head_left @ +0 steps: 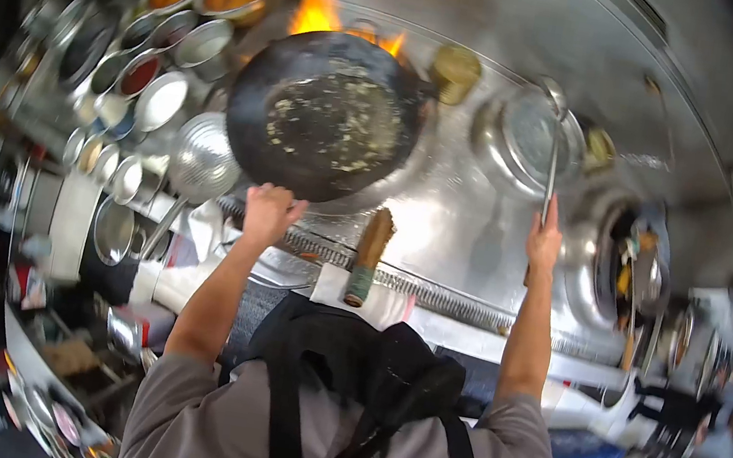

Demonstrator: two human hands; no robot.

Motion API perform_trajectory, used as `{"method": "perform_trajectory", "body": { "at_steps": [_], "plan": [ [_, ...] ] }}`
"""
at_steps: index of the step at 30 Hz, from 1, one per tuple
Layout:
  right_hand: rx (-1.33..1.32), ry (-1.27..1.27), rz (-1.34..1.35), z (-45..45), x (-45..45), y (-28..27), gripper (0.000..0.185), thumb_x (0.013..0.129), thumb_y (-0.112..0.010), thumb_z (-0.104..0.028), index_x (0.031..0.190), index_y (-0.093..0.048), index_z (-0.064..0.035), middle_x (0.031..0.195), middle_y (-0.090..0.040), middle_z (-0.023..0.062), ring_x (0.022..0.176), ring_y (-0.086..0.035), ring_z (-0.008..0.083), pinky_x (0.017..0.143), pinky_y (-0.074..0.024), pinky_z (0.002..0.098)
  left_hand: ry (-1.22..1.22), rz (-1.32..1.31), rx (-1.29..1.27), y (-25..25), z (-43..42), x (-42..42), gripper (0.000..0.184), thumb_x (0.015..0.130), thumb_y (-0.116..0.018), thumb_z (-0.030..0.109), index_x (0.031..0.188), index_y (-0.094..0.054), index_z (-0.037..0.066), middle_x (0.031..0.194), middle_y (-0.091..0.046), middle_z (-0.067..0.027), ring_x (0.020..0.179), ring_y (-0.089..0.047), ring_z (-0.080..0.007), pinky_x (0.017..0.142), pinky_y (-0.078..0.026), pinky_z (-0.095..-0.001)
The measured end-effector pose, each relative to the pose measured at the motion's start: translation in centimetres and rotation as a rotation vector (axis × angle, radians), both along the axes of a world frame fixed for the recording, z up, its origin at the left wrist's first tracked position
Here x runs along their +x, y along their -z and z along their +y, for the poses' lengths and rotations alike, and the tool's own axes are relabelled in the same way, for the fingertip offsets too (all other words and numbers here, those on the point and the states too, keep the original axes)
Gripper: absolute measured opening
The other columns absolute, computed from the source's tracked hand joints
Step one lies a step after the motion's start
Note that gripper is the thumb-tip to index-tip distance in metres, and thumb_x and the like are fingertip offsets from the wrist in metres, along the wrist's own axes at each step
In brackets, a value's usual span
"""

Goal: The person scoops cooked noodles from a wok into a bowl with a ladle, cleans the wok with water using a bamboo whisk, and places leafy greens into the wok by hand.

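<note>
Left hand (270, 214) at 7 o'clock of wok (253, 113), fingers curled, can't tell if gripping. Right hand (543, 243) clasps metal ladle (554, 162), pointing 12 o'clock.

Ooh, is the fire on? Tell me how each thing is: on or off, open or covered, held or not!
Fire: lit, orange flames
Wok: uncovered, bits of food inside
Ladle: held
Right hand: closed around the ladle
Left hand: curled at the wok's near edge, grip unclear
Strainer: not held
Brush: lying down, not held
Metal pot: uncovered, contents unclear
</note>
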State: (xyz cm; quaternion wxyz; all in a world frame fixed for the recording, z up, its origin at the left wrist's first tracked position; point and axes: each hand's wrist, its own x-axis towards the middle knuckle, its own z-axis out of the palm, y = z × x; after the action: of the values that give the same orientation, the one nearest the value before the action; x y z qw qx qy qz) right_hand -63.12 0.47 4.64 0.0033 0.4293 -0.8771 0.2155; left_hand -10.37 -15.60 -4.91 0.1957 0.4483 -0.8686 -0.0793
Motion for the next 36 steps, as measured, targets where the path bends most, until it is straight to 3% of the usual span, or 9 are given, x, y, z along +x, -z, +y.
{"method": "perform_trajectory", "body": {
  "at_steps": [4,7,11,14,22,26,31,33,36],
  "plan": [
    [0.096,0.182,0.010,1.7,-0.6,1.1,0.051,0.097,-0.059,-0.017,0.145,-0.046,-0.0046,0.096,-0.070,0.0302,0.085,-0.070,0.0458,0.074,-0.0540,0.0531,0.037,0.063,0.033,-0.3,0.1,-0.6,0.035,0.086,-0.074,0.035,0.066,-0.058,0.011,0.070,-0.060,-0.0060,0.077,-0.059,-0.0296,0.073,-0.039,-0.0455],
    [-0.215,0.243,-0.904,1.5,0.2,-0.3,0.049,0.099,-0.058,-0.016,0.142,-0.042,-0.0004,0.067,-0.057,0.0060,0.057,-0.056,0.0119,0.050,-0.0469,0.0294,0.036,0.067,0.119,-0.3,0.2,-0.4,0.033,0.088,-0.073,0.035,0.072,-0.059,0.009,0.076,-0.060,-0.0076,0.078,-0.058,-0.0309,0.074,-0.040,-0.0458],
    [-0.690,0.270,-1.659,2.8,1.3,-3.5,0.034,0.099,-0.059,-0.010,0.129,-0.044,-0.0080,0.080,-0.056,0.0031,0.054,-0.047,0.0052,0.048,-0.0417,0.0244,0.000,0.269,0.222,-2.7,-0.4,-0.9,0.026,0.087,-0.075,0.026,0.082,-0.060,0.005,0.078,-0.060,-0.0116,0.079,-0.059,-0.0305,0.071,-0.044,-0.0435],
    [-0.739,0.231,-1.795,4.5,4.0,-7.5,0.022,0.101,-0.057,-0.009,0.121,-0.047,-0.0104,0.079,-0.054,0.0018,0.053,-0.045,0.0039,0.046,-0.0394,0.0234,0.009,0.370,0.198,-4.1,-2.9,-2.8,0.023,0.087,-0.075,0.021,0.083,-0.060,0.004,0.083,-0.061,-0.0126,0.080,-0.060,-0.0300,0.071,-0.046,-0.0426],
    [-0.545,0.101,-1.920,6.2,12.2,-17.3,0.025,0.105,-0.050,-0.013,0.130,-0.049,-0.0095,0.079,-0.050,0.0015,0.048,-0.041,0.0001,0.039,-0.0350,0.0176,0.168,0.538,0.392,-6.8,-9.8,-14.8,0.022,0.086,-0.073,0.021,0.090,-0.062,0.003,0.090,-0.065,-0.0157,0.090,-0.063,-0.0353,0.082,-0.050,-0.0436],
    [-0.318,0.018,-1.897,4.2,15.6,-18.1,0.039,0.102,-0.054,-0.009,0.139,-0.046,-0.0071,0.078,-0.050,0.0034,0.045,-0.039,0.0007,0.038,-0.0347,0.0184,0.061,0.493,0.493,-3.8,-11.9,-20.3,0.027,0.089,-0.073,0.023,0.102,-0.061,0.002,0.095,-0.069,-0.0149,0.088,-0.069,-0.0264,0.080,-0.054,-0.0390],
    [-0.125,-0.104,-1.405,1.2,17.3,-14.0,0.055,0.097,-0.062,-0.007,0.148,-0.043,-0.0055,0.072,-0.053,0.0037,0.046,-0.043,0.0058,0.040,-0.0337,0.0232,-0.005,0.345,0.650,-4.8,-12.5,-18.6,0.015,0.096,-0.058,0.013,0.105,-0.060,0.001,0.099,-0.071,-0.0165,0.078,-0.071,-0.0266,0.080,-0.055,-0.0396],
    [-0.096,-0.186,-1.143,0.4,15.6,-10.8,0.060,0.096,-0.064,-0.009,0.152,-0.041,-0.0052,0.066,-0.052,-0.0002,0.049,-0.046,0.0067,0.043,-0.0372,0.0259,0.005,0.509,0.720,-1.5,-14.0,-15.4,0.023,0.084,-0.069,0.010,0.105,-0.062,0.007,0.097,-0.070,-0.0186,0.096,-0.068,-0.0371,0.084,-0.054,-0.0438],
    [-0.084,-0.155,-0.653,0.1,11.2,-7.2,0.062,0.093,-0.064,-0.009,0.151,-0.042,-0.0036,0.073,-0.064,0.0094,0.052,-0.059,0.0194,0.050,-0.0470,0.0335,0.007,0.352,0.434,-0.7,-14.0,-7.4,0.020,0.094,-0.059,0.017,0.109,-0.062,0.005,0.107,-0.069,-0.0191,0.104,-0.066,-0.0372,0.090,-0.052,-0.0452]
  ]
}}
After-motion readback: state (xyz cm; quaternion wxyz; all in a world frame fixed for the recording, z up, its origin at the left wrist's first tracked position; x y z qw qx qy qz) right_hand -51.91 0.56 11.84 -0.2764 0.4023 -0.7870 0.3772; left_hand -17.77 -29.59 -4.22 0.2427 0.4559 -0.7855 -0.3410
